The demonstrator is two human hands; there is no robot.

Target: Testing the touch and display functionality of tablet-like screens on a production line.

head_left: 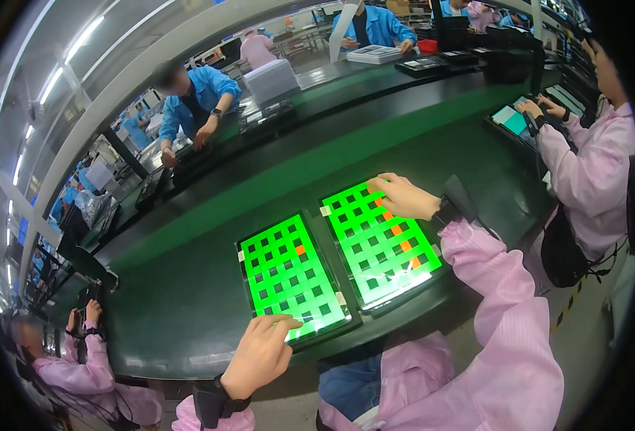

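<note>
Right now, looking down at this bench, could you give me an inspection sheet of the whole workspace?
Surface: dark green bench, long, running past several work places.
Job's things: left tablet and right tablet lie flat side by side, each showing a bright green grid with dark squares and a few orange ones.
Clutter: nothing seen beside the tablets.
Grips: left hand touches the left tablet's near edge; right hand rests fingers on the right tablet's far corner. Both hold nothing.
Cables: nothing seen.
Surroundings: people in pink and blue coats at neighbouring places; white stack on the far bench.
</note>
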